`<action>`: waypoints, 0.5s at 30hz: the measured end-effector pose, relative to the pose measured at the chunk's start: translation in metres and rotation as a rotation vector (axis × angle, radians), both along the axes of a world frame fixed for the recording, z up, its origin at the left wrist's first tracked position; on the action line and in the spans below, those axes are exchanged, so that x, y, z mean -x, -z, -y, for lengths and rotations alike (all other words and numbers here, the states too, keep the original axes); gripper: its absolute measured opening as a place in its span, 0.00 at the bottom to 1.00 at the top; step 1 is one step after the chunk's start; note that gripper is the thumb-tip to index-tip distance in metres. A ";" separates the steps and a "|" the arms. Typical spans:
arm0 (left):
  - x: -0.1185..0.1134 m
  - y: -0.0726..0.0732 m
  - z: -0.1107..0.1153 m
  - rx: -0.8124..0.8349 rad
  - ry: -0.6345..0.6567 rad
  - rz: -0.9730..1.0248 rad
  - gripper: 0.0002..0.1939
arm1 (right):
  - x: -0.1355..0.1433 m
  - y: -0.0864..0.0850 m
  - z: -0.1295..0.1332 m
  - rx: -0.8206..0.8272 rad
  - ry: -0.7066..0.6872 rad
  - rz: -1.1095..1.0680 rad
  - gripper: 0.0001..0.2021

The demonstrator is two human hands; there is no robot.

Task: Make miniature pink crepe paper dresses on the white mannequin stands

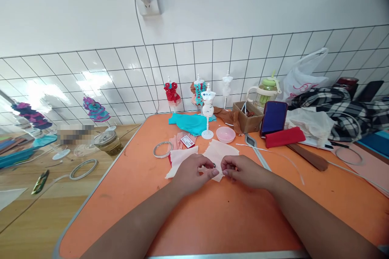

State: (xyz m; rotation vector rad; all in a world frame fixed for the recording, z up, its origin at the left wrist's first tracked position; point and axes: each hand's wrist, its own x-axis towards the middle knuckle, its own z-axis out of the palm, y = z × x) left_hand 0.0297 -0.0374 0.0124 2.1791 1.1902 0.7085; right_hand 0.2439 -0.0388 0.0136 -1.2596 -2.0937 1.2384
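Note:
My left hand (pixel 194 172) is closed in a loose pinch around a small dark object (pixel 214 165), too small to make out. Just to its right, my right hand (pixel 243 170) has its thumb and fingers pressed together, at the edge of a pale pink cloth piece (pixel 220 151); what it holds is too small to see. Another pale cloth piece (pixel 182 156) lies under and beside my left hand. Behind the hands stand a white mini dress form (pixel 208 109) and a pink bowl (pixel 225 134).
On the orange table (pixel 212 226) are a tape roll (pixel 162 149), turquoise cloth (pixel 190 123), scissors (pixel 258 151), a cardboard box (pixel 249 121), a phone (pixel 274 118) and a red case (pixel 285 137). More dress forms line the wall. A glass jar (pixel 108 143) stands left.

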 end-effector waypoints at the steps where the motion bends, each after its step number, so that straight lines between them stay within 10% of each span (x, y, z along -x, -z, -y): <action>1: -0.001 0.000 0.001 -0.033 -0.023 -0.027 0.17 | 0.001 0.001 0.001 -0.015 -0.008 0.016 0.04; 9: -0.007 0.004 0.000 0.017 0.005 0.006 0.07 | 0.001 0.003 -0.002 -0.091 0.010 0.048 0.05; 15: -0.007 0.009 -0.009 0.213 -0.204 0.277 0.11 | 0.007 -0.002 0.005 -0.585 0.467 0.101 0.11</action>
